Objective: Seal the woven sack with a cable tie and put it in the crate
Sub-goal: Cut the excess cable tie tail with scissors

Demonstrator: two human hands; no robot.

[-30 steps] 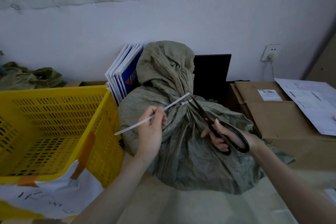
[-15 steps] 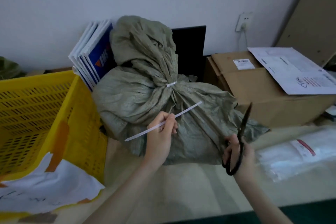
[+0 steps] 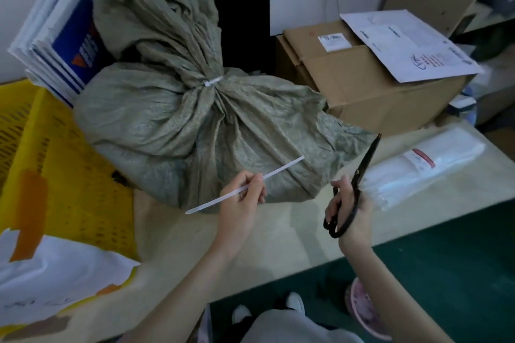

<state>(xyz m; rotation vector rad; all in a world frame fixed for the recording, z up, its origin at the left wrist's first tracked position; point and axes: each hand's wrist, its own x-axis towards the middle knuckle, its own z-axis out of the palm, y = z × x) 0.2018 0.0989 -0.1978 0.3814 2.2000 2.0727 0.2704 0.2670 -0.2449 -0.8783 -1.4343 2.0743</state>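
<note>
A grey-green woven sack (image 3: 178, 120) lies on the table, its neck cinched by a white cable tie (image 3: 213, 81). My left hand (image 3: 242, 203) is in front of the sack and pinches the cut-off white tail of the tie (image 3: 281, 169), which is free of the sack. To the right, my right hand (image 3: 348, 209) grips black scissors (image 3: 359, 175) with blades closed and pointing up and away. The yellow slotted crate (image 3: 55, 175) stands at the left, touching the sack.
A cardboard box (image 3: 370, 86) with papers on top sits behind the sack at the right. A clear bag of white cable ties (image 3: 423, 170) lies on the table at the right. Folders (image 3: 58, 39) lean on the wall. White paper (image 3: 55, 273) is taped to the crate.
The scissors cut the tie's tail off at the sack's neck. Both hands then drew back toward me, the left with the loose tail, the right with the scissors. My view tilted down.
</note>
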